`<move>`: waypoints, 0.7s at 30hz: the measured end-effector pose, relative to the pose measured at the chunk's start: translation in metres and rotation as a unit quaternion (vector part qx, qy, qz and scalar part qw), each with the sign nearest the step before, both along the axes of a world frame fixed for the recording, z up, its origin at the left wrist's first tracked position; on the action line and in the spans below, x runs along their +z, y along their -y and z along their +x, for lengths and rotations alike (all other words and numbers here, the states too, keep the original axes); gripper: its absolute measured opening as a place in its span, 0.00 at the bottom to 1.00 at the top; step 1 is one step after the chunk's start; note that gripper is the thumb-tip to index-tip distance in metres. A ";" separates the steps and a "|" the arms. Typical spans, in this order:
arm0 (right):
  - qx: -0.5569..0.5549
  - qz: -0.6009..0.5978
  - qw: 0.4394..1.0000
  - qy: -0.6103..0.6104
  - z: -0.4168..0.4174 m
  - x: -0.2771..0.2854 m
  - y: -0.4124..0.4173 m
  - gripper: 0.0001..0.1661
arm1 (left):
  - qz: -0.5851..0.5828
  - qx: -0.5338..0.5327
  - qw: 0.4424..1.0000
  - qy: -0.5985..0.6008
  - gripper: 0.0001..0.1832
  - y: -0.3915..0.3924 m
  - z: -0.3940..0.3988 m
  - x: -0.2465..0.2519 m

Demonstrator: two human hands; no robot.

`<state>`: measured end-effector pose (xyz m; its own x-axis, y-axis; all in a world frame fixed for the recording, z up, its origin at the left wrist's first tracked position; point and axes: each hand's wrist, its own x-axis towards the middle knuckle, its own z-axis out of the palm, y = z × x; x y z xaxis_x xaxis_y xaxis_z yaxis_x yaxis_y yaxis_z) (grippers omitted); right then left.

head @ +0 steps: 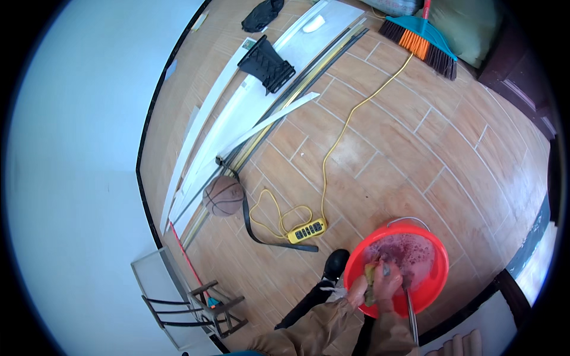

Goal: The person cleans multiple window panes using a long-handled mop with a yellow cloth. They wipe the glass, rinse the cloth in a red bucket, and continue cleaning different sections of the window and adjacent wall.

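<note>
A red plastic bucket (441, 262) stands on the floor in front of me, partly filled with foamy, pinkish water (421, 253). Over its near side, both hands grip a wet yellowish-green cloth (369, 297). My left hand (357, 291) is closed around the cloth's left side. My right hand (388, 284) holds it just alongside, with a greyish bit showing by the fingers. A metal pole (412, 313) leans out of the bucket to the right of my right hand; its lower end is hidden in the water.
Left of the bucket lie a yellow power strip (307, 230) with its cord and a basketball (223, 196). White panels (227, 118) and a black plastic bin (267, 64) lie beyond. A wooden chair (218, 309) stands lower left, a broom (421, 38) at the far right.
</note>
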<state>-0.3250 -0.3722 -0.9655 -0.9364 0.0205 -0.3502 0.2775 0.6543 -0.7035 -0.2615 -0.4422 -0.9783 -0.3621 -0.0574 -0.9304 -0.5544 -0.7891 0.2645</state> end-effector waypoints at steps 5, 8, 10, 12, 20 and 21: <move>-0.007 0.015 0.999 0.028 -0.048 -0.041 -0.034 0.13 | -0.042 -0.088 0.993 -0.062 0.16 0.008 -0.014 0.010; 0.023 0.012 1.000 0.016 -0.045 -0.098 -0.042 0.16 | -0.169 -0.218 0.961 -0.035 0.22 0.023 -0.020 0.025; -0.037 -0.054 0.989 0.135 -0.029 -0.120 -0.040 0.17 | -0.214 -0.189 0.958 -0.013 0.27 0.017 -0.029 0.014; 0.186 0.035 0.966 0.177 -0.031 -0.086 -0.015 0.19 | -0.183 -0.132 0.974 -0.003 0.32 0.021 -0.033 0.007; 0.048 -0.386 0.880 0.272 -0.010 0.023 -0.015 0.12 | 0.122 0.008 0.992 -0.031 0.32 0.030 -0.047 -0.004; 0.054 -0.357 0.909 0.210 -0.007 0.045 -0.015 0.10 | 0.121 0.016 0.992 -0.033 0.31 0.029 -0.040 -0.004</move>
<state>-0.3319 -0.3570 -0.9204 -0.6996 -0.4363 -0.5658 0.5816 0.1124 -0.8057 -0.3017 -0.4714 -0.9820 -0.4244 0.1528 -0.8925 -0.5156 -0.8511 0.0994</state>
